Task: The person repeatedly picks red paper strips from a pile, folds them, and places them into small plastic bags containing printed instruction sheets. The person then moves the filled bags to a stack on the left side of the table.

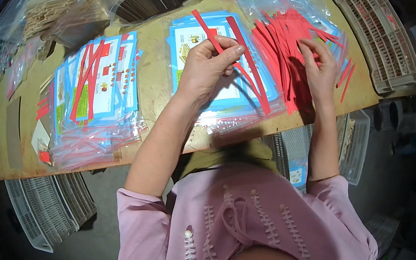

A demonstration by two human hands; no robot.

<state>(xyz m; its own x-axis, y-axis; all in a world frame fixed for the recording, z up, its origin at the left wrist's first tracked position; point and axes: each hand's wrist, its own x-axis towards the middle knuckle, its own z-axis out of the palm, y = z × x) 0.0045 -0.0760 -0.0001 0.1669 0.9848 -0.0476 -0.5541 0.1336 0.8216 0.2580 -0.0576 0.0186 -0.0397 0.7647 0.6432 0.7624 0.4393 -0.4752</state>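
Observation:
My left hand (210, 66) is closed, with a long thin red strip (203, 27) pinched between thumb and fingers. The strip slants over a stack of blue-bordered printed sheets in clear bags (180, 41). Another red strip (244, 54) lies on that stack, just right of the hand. My right hand (321, 65) is over a thick heap of red strips (278, 47), its thumb and fingertips drawn together at the heap's right part. Whatever is between those fingertips is too small to make out.
A second stack of bagged sheets (128, 82) with red strips on top lies left. Behind are a clear bag of dark flat pieces (154, 3) and bundled wooden sticks (48, 17). Plastic crates stand at the right (378, 28) and below the table's left edge (46, 214).

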